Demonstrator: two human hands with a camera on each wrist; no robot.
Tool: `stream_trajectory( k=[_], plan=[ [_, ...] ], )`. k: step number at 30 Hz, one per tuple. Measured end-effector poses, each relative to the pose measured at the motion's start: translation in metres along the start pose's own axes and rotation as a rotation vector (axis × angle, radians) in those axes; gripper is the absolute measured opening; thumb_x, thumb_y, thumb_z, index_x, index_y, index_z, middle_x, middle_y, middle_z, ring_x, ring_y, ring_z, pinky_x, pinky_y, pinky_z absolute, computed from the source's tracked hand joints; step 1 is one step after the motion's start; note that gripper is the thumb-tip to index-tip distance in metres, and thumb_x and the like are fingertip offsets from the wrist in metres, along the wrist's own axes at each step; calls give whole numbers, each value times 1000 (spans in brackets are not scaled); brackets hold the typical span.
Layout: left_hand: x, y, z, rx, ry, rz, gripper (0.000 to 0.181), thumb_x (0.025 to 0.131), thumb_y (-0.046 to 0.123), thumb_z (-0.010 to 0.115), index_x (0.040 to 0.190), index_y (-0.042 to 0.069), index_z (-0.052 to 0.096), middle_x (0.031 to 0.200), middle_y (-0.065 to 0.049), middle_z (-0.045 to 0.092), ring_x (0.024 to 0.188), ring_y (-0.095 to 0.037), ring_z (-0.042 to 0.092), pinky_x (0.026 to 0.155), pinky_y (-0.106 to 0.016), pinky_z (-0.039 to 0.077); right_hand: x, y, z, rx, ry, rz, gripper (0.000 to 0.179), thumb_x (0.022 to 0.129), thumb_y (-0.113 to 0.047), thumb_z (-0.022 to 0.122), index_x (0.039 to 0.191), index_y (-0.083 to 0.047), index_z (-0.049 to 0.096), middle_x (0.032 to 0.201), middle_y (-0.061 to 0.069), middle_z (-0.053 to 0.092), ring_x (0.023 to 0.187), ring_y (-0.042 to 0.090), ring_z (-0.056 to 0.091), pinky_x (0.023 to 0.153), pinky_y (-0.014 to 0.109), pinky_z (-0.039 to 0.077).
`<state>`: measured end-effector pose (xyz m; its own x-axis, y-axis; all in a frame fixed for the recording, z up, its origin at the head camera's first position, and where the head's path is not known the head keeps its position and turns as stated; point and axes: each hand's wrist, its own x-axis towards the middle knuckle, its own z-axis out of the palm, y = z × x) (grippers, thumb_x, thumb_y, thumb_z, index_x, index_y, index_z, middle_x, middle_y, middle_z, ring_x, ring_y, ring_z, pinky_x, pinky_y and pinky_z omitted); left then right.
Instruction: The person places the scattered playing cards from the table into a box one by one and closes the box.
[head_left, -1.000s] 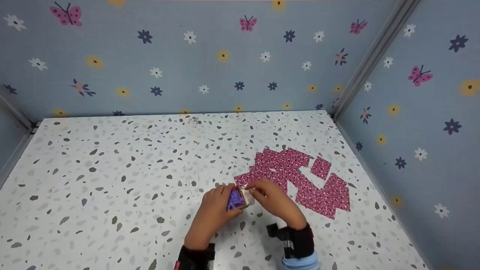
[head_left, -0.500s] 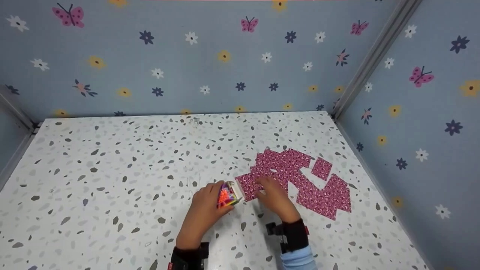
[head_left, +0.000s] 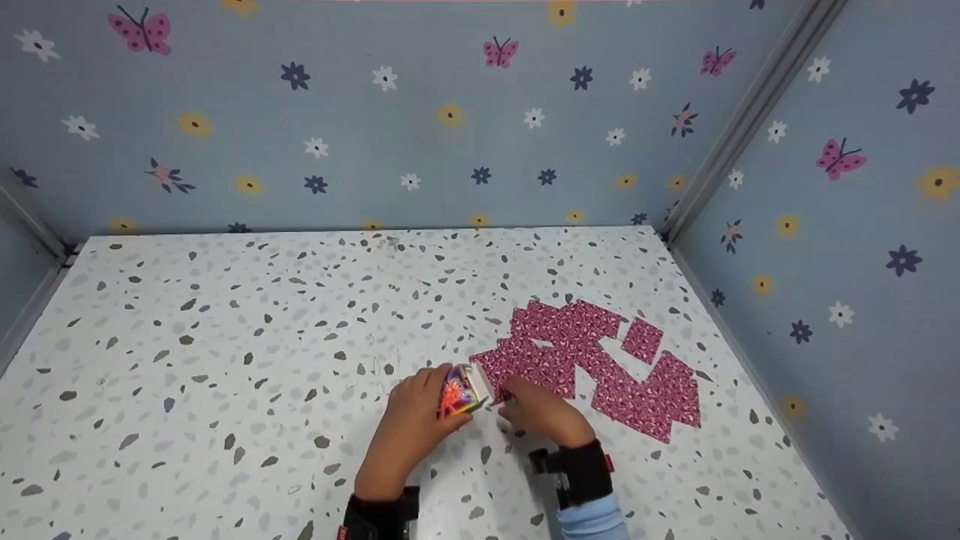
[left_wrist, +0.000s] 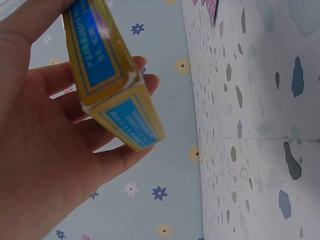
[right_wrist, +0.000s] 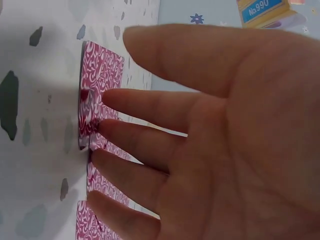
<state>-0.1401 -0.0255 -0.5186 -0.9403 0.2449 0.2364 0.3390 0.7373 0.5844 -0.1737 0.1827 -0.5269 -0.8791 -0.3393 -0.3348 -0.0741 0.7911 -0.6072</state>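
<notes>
My left hand (head_left: 412,420) grips a small card box (head_left: 463,390), thumb and fingers around its sides. In the head view the box shows a colourful face, with a white flap at its right end; the left wrist view shows its yellow and blue sides (left_wrist: 112,65). To the right of the box is my right hand (head_left: 547,412), holding nothing visible. Its fingers are extended and slightly bent in the right wrist view, their tips at the nearest pink-patterned playing cards (right_wrist: 102,65). Whether they touch the cards I cannot tell.
Several more cards (head_left: 637,405) lie face down, overlapping, in a loose spread on the speckled white table (head_left: 225,337). One card (head_left: 643,340) lies slightly apart on the right. Blue flowered panels (head_left: 420,150) border the back and sides.
My left hand has shifted slightly left with the box and turned it to show its orange-figured face. The right hand has left the box flap and lowered to the nearest cards.
</notes>
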Motion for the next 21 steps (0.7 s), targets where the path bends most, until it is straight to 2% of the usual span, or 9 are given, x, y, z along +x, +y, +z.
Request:
stream_trajectory(
  k=[6, 8, 11, 13, 16, 18, 21],
  plan=[
    [0, -1, 0, -10, -20, -11, 69, 75, 37, 74, 127, -1, 50, 115, -18, 59, 105, -34, 56, 95, -50, 42, -6, -3, -6, -66, -59, -8, 33, 91, -20, 56, 122, -8, 56, 113, 11, 64, 98, 26, 61, 84, 45, 51],
    [0, -1, 0, -9, -24, -14, 69, 75, 37, 74, 127, -1, 50, 115, -18, 59, 105, -34, 55, 95, -51, 42, -7, -5, -9, -91, -76, -17, 32, 91, -21, 55, 120, -8, 57, 109, 10, 65, 94, 25, 62, 81, 44, 52],
    [0, -2, 1, -3, -23, -14, 69, 75, 38, 74, 127, -1, 50, 116, -18, 59, 106, -34, 55, 96, -51, 42, -8, -5, -11, -95, -52, -38, 30, 91, -20, 55, 118, -7, 59, 103, 9, 66, 90, 24, 62, 79, 43, 52],
    [0, -2, 1, -1, -22, -14, 70, 75, 39, 73, 127, -1, 50, 115, -19, 59, 105, -34, 55, 96, -51, 42, -6, -3, -11, -70, 16, -37, 32, 91, -20, 56, 120, -5, 57, 106, 11, 66, 94, 26, 62, 82, 43, 52],
    [0, -1, 0, -8, -26, -19, 71, 75, 40, 73, 128, -1, 50, 116, -20, 58, 107, -36, 55, 97, -52, 41, -1, 5, -11, -24, 185, -29, 39, 90, -16, 59, 125, 0, 54, 117, 17, 61, 106, 31, 59, 92, 47, 47],
    [0, -1, 0, -17, -35, -29, 71, 75, 40, 73, 129, -1, 49, 117, -20, 58, 108, -36, 54, 98, -52, 40, 3, 10, -11, -13, 295, -23, 39, 90, -14, 59, 125, 3, 53, 120, 20, 58, 110, 34, 56, 96, 48, 45],
    [0, -1, 0, -18, -42, -32, 72, 76, 41, 72, 129, 0, 49, 119, -19, 58, 109, -36, 54, 99, -52, 39, 10, 18, -10, -18, 411, -20, 36, 90, -10, 58, 122, 7, 53, 120, 23, 56, 111, 36, 54, 96, 49, 44]
  ],
)
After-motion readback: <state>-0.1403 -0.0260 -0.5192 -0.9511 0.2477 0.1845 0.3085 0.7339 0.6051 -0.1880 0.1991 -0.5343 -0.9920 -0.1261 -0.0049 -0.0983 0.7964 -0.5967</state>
